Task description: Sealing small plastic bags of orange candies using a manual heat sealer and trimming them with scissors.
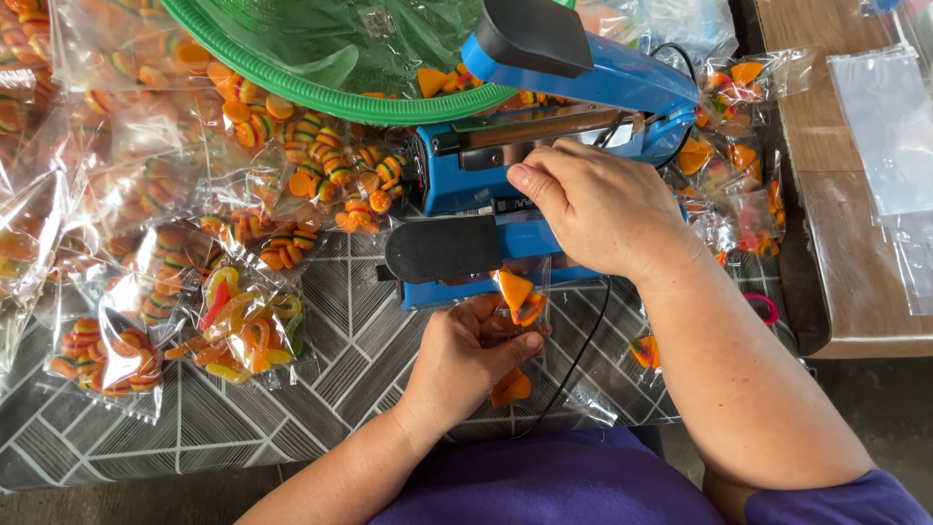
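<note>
Head view: left hand (471,355) clamped the candy bag (515,335) at centre; right hand (598,204), fingers together, rested on the blue sealer (583,73); sealing step, bag mouth needed aligning.

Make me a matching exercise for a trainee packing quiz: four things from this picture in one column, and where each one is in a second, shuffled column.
Things:
1. left hand
2. right hand
3. green basket
4. empty clear bags

Places:
A. on the wooden surface at the far right
B. resting on the blue heat sealer
C. top of the picture, above the piles of filled candy bags
D. gripping a clear bag of orange candy in front of the sealer

Pairs: 1-D, 2-B, 3-C, 4-A
</note>
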